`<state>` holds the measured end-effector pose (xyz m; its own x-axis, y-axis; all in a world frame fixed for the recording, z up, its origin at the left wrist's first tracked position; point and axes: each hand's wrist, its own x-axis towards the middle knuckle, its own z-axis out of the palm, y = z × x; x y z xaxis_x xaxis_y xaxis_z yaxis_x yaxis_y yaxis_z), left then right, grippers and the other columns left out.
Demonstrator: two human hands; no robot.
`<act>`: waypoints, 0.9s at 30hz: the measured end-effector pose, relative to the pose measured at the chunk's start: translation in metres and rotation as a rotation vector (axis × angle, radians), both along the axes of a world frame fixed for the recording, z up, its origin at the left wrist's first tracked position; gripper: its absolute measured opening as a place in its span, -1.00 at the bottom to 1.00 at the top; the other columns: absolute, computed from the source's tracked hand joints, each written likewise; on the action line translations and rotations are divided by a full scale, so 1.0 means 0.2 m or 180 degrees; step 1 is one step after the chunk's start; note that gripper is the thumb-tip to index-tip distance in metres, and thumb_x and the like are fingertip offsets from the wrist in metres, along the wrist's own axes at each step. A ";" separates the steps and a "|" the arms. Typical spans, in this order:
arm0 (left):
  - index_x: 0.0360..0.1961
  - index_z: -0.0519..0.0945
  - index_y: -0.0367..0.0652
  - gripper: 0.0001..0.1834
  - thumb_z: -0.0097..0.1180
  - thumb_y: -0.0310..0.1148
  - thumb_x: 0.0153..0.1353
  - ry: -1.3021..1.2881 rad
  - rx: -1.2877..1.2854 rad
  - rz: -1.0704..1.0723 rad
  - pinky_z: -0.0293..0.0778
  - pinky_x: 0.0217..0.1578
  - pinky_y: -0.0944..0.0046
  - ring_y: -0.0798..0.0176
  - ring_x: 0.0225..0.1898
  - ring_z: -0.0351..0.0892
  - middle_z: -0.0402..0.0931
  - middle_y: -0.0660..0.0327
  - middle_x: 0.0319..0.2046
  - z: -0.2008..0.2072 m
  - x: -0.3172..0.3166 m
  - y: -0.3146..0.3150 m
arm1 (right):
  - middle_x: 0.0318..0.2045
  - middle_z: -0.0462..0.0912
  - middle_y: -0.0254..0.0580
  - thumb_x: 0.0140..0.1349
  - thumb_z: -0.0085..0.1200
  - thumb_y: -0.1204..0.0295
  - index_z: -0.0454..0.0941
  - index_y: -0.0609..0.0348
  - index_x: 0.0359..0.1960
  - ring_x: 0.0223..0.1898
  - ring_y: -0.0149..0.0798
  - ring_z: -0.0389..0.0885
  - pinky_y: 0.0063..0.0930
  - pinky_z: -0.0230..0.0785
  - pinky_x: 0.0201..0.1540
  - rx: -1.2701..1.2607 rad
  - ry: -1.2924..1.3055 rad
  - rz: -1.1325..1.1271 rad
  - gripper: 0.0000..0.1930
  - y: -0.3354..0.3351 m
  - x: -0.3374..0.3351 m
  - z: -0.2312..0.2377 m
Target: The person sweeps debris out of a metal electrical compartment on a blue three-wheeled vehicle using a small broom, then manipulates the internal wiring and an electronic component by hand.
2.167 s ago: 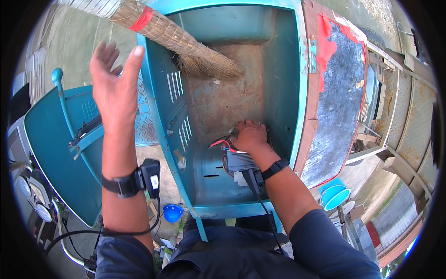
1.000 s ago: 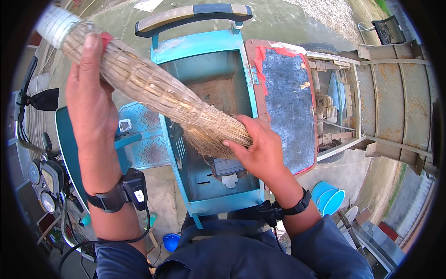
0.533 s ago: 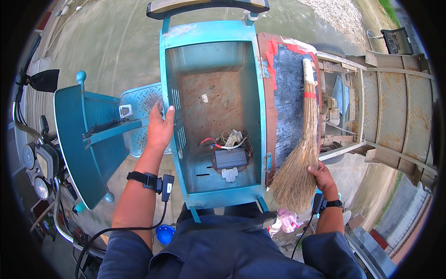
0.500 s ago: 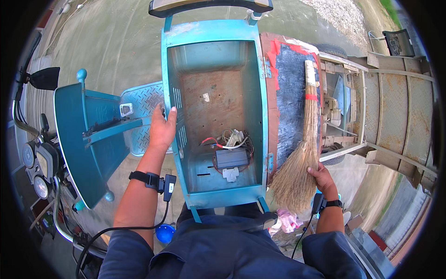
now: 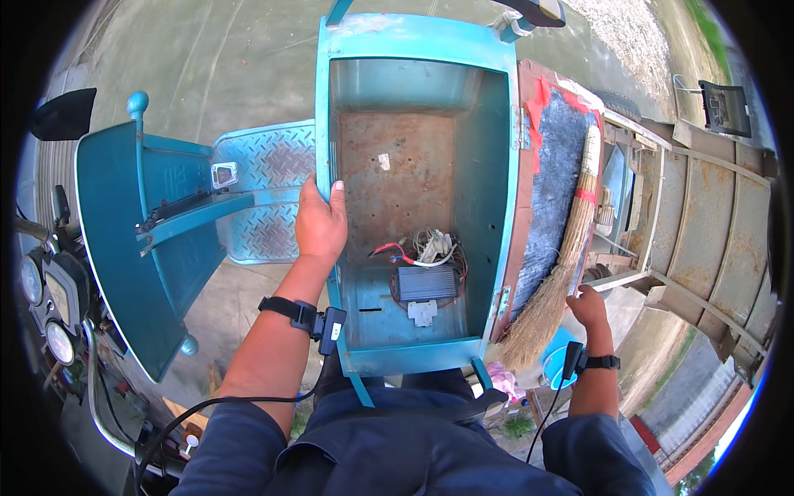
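In front of me is a deep, open turquoise metal box [image 5: 413, 357] with a rusty brown floor. My left hand [image 5: 321, 227] grips its left rim, the thumb toward the inside. A grey finned controller [image 5: 428, 283] and a tangle of wires [image 5: 434, 246] lie at the box's near end. The hinged, patched lid [image 5: 547, 182] is swung out to the right. On it rests a straw broom [image 5: 562, 255], bristles toward me. My right hand [image 5: 589, 307] is beside the lid's outer edge and the bristles, fingers curled; what they hold is hidden.
A turquoise front panel [image 5: 116, 248] and a tread-plate footboard [image 5: 263, 194] are to the left, beside handlebar gauges [image 5: 59, 341]. At right is a rusty metal cargo bed [image 5: 703, 223]. A light-blue bucket [image 5: 559, 357] stands below my right hand.
My view has shifted, so the box appears farther right. My right hand has come off the broom's bristles toward the outer right. My left hand stays on the rim.
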<state>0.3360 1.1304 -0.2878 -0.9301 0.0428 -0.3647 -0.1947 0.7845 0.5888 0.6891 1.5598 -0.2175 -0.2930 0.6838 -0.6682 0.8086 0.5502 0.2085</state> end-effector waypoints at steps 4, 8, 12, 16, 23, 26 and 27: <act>0.25 0.37 -0.41 -0.39 0.04 -0.08 0.43 0.0116 0.0295 -0.0083 0.46 0.09 -0.06 -0.29 0.06 0.54 0.50 -0.28 0.07 -0.04 0.02 0.09 | -0.42 0.72 0.01 0.16 0.18 0.32 0.65 0.20 -0.19 -0.34 0.04 0.73 -0.13 0.55 -0.22 0.0694 0.1257 0.0298 -0.75 -0.18 -0.56 0.30; 0.23 0.38 -0.40 -0.43 0.09 -0.13 0.42 0.0182 0.0301 -0.0014 0.47 0.03 -0.06 -0.28 0.01 0.55 0.52 -0.25 0.01 -0.01 0.01 0.01 | -0.51 0.68 -0.08 0.21 0.22 0.37 0.65 0.18 -0.26 -0.43 -0.08 0.70 -0.28 0.53 -0.28 -0.1048 0.2678 0.0250 -0.84 -0.64 -1.14 0.00; 0.21 0.38 -0.41 -0.46 0.12 -0.18 0.41 0.0233 0.0380 0.0044 0.47 0.00 -0.04 -0.26 -0.03 0.55 0.51 -0.23 -0.02 -0.01 0.01 0.00 | -0.41 0.74 -0.06 0.19 0.26 0.35 0.64 0.21 -0.24 -0.42 -0.12 0.72 -0.34 0.53 -0.30 -0.2094 0.2267 -0.0453 -0.79 -1.01 -1.49 -0.62; 0.23 0.35 -0.42 -0.43 0.12 -0.17 0.42 0.0185 0.0362 -0.0047 0.47 0.01 -0.01 -0.23 -0.03 0.56 0.51 -0.22 -0.03 -0.01 0.02 0.01 | -0.40 0.66 -0.31 0.27 0.22 0.42 0.57 0.18 -0.18 -0.50 -0.41 0.63 -0.51 0.48 -0.44 -0.2026 0.2094 -0.1829 -0.84 -1.09 -1.64 -1.15; 0.28 0.30 -0.41 -0.40 0.19 -0.25 0.38 -0.0106 0.0479 0.0127 0.48 0.04 0.08 -0.09 0.00 0.59 0.52 -0.16 0.00 0.01 0.04 0.00 | -0.28 0.77 -0.07 0.10 0.32 0.34 0.59 0.19 -0.11 -0.19 -0.03 0.74 -0.22 0.56 -0.06 -0.0865 0.2399 -0.0594 -0.66 -0.96 -1.72 -1.76; 0.29 0.29 -0.41 -0.39 0.20 -0.26 0.38 -0.0221 0.0472 0.0179 0.48 0.05 0.12 0.00 0.00 0.59 0.52 -0.12 0.00 0.05 0.03 0.01 | -0.29 0.74 -0.10 0.08 0.35 0.35 0.59 0.18 -0.13 -0.22 -0.10 0.73 -0.26 0.55 -0.10 -0.0768 0.2657 -0.0251 -0.66 -0.96 -1.80 -1.87; 0.28 0.29 -0.41 -0.40 0.20 -0.27 0.38 -0.0221 0.0482 0.0176 0.48 0.04 0.12 0.01 -0.01 0.58 0.52 -0.11 0.00 0.04 0.03 0.01 | -0.31 0.74 -0.11 0.08 0.36 0.35 0.59 0.19 -0.14 -0.25 -0.14 0.73 -0.30 0.54 -0.12 -0.0695 0.2715 -0.0093 -0.67 -0.97 -1.81 -1.89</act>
